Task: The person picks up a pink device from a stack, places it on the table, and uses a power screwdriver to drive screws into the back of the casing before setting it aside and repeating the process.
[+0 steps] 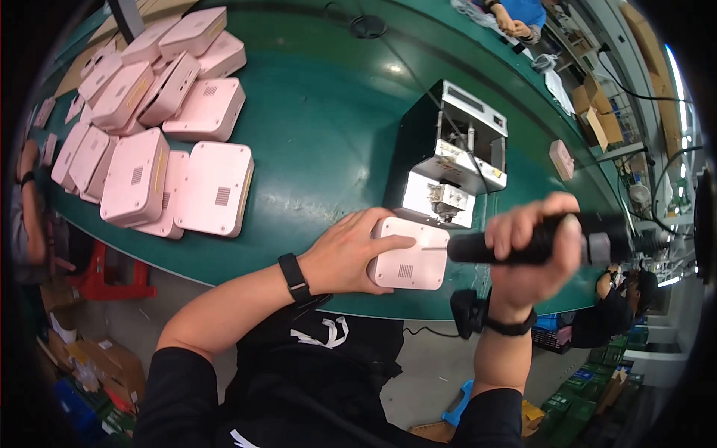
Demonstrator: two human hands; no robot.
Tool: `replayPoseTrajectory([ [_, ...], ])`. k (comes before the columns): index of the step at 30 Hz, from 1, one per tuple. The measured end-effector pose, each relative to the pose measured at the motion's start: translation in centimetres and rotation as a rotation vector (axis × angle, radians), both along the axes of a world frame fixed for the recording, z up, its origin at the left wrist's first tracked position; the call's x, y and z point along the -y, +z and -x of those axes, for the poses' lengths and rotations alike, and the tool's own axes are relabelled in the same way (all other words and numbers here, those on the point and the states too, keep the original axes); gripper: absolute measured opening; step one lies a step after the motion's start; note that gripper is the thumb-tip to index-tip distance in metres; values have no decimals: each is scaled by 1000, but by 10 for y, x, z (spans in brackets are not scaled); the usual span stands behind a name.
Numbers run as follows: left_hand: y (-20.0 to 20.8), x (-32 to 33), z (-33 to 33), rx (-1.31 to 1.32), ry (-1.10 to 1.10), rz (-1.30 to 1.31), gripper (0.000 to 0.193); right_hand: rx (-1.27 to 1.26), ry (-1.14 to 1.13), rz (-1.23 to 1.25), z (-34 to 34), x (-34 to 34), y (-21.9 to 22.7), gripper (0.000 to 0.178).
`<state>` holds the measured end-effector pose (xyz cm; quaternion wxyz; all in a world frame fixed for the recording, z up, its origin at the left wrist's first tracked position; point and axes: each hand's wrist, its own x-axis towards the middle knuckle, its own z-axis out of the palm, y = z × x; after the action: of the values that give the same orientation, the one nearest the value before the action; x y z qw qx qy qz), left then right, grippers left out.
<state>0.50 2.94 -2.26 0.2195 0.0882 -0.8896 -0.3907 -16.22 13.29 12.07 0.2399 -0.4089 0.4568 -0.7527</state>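
A small pale pink plastic box [426, 270] with rounded corners and a grid of vent slots lies on the green table by the near edge. My left hand [351, 250] grips its left side, thumb across the top face. In my right hand [534, 243] is a black electric screwdriver [469, 249], held level with its thin bit pointing left over the box. The bit's tip shows close to my left thumb; whether it touches the box I cannot tell. Just beyond the box stands a black and white screw feeder [412, 127] with an open front.
Many similar pink boxes [216, 187] are heaped on the left of the green table [314, 134]. One more pink piece [562, 160] sits at the right. A co-worker's hands [511, 24] are across the table. A red stool [112, 272] stands on the floor at left.
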Motion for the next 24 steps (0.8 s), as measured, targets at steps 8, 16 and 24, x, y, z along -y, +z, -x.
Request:
replayPoseTrajectory([
  [8,-1,0,4,-41,1,25,73,-83,-24,68,-10,-5,14,33],
  [16,-1,-6,3,-44,-1,28,77,-78,-184,-16,33,20,5,31],
  [24,-1,-5,4,-53,4,21,73,11,33,-15,-23,-14,11,41],
])
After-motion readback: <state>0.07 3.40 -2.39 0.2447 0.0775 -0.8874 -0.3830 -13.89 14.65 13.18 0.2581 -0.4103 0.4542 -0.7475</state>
